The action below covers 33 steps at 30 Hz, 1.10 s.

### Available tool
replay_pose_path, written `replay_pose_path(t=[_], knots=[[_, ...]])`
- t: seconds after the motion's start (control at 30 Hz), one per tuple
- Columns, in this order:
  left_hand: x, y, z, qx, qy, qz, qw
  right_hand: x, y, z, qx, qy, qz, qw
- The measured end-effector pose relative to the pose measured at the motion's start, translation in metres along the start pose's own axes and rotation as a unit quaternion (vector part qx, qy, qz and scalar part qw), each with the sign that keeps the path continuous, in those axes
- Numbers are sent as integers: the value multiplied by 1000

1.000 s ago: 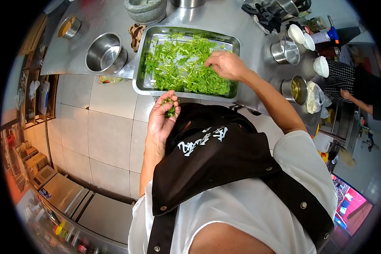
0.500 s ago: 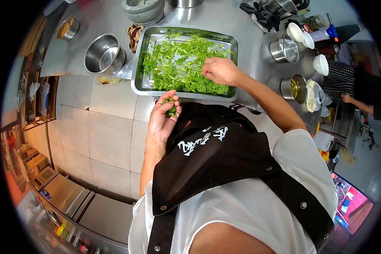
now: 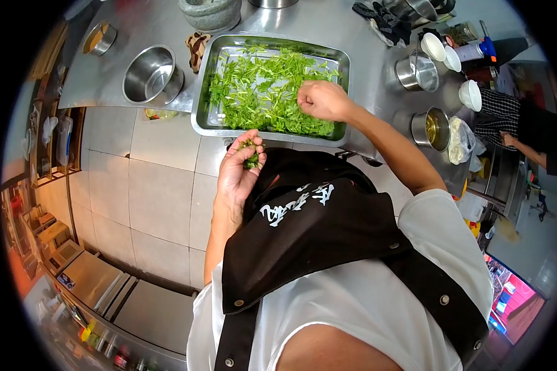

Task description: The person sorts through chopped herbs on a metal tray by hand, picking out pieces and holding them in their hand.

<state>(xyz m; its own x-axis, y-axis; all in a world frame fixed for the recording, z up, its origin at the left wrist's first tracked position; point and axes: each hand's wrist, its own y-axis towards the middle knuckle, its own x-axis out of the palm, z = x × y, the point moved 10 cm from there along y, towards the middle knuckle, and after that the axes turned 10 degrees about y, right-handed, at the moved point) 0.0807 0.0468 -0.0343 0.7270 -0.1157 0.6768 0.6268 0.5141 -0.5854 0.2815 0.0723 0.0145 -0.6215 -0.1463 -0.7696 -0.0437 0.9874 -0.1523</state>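
A rectangular metal tray (image 3: 198,120) holds a loose layer of chopped green leafy herbs (image 3: 263,111), with pale cut stems among the leaves. Over the tray's right half, my right hand (image 3: 323,101) is closed, fingertips curled down toward the herbs; anything between them is hidden. My left hand (image 3: 240,166) is palm up just in front of the tray's near rim. Its fingers curl around a small clump of green herbs (image 3: 251,154).
Left of the tray stand a metal pot (image 3: 150,75) and a patterned cloth (image 3: 197,51). A stone mortar (image 3: 210,15) is behind. Metal pots, white bowls (image 3: 470,96) and black gloves (image 3: 385,23) line the right side. Another person's hand (image 3: 508,140) shows at far right.
My right hand has shifted slightly over the herbs and its fingers look more tightly curled. My left hand stays nearly in place with its clump.
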Motion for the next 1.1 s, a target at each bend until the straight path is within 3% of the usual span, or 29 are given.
replay_pose_path(t=[0.13, 0.23, 0.33, 0.43, 0.53, 0.7, 0.83, 1.1], knots=[[4, -1, 0, -3, 4, -13, 1000, 3, -2, 28, 74, 242, -43, 967], [7, -2, -1, -9, 10, -15, 1000, 8, -1, 28, 64, 390, -68, 916], [11, -2, -1, -12, 18, -7, 1000, 12, -11, 28, 177, 441, -132, 870], [17, -1, -1, -16, 27, -10, 999, 19, -14, 30, 210, 520, -142, 816], [16, 0, -3, -16, 30, -17, 999, 17, -15, 28, 225, 531, -120, 808], [28, -1, -5, -29, 65, -17, 997, 16, -16, 2, 169, 485, -165, 842], [42, 5, -8, -27, 88, -24, 995, 19, -16, -45, 42, 439, -196, 876], [43, 4, -6, 6, 104, -10, 994, 11, -18, -65, 0, 268, -152, 951]])
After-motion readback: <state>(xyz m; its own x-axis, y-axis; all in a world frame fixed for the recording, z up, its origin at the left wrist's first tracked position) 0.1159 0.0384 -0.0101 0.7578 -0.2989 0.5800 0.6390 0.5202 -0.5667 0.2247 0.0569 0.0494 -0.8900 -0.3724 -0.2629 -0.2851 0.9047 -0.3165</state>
